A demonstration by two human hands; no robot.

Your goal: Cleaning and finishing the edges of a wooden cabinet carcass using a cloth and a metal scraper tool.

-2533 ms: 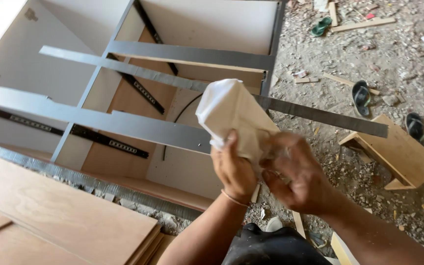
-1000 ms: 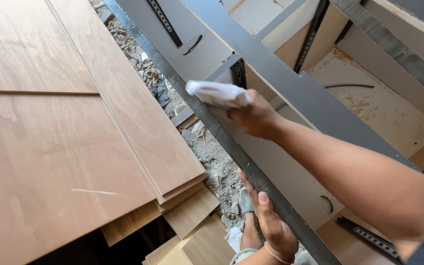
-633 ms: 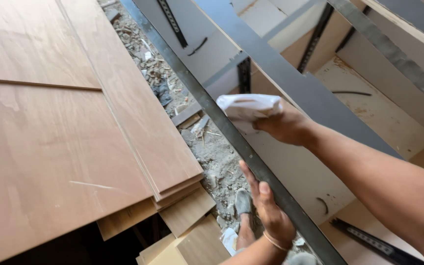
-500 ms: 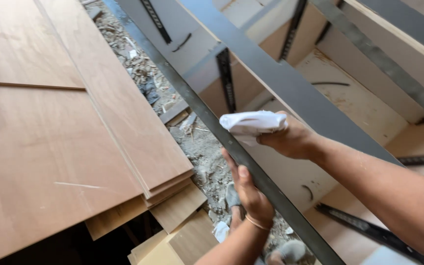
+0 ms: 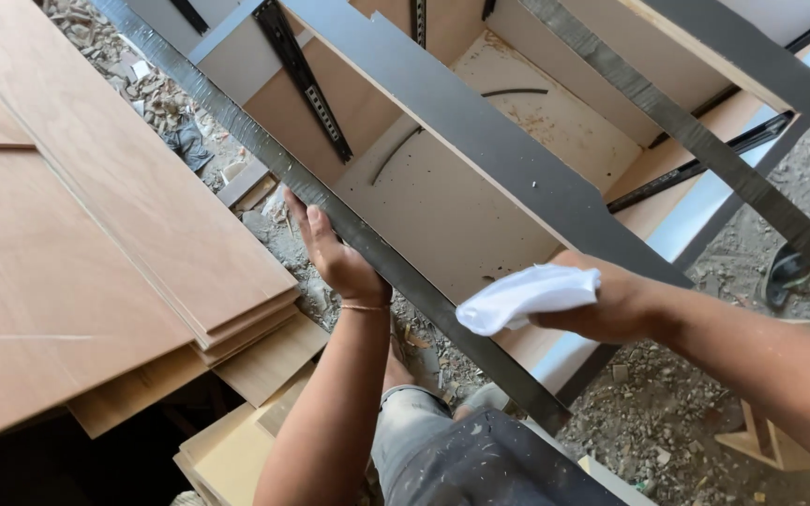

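Cabinet carcass [image 5: 480,201] fills most of the view from 11 to 3 o'clock, lying open-face up on a rubble-strewn floor [image 5: 677,422], grey-laminated front rails running diagonally across it and black drawer slides [image 5: 307,80] screwed to the inner walls. Looks heavy and stiff, so the rails are the obvious place to brace against. Over at 9 o'clock there's a stack of plywood sheets [image 5: 96,225], also rigid and probably awkward to shift.

Left hand [image 5: 335,253] sits near centre, fingers spread flat, pressing on the outer edge of the nearest grey rail [image 5: 396,272], not wrapped around anything. Right hand [image 5: 611,305] at about 4 o'clock is closed around a bunched white cloth [image 5: 522,298], which hangs just above that same rail. Cloth's soft, light and floppy, so a fistful grip is all it needs.
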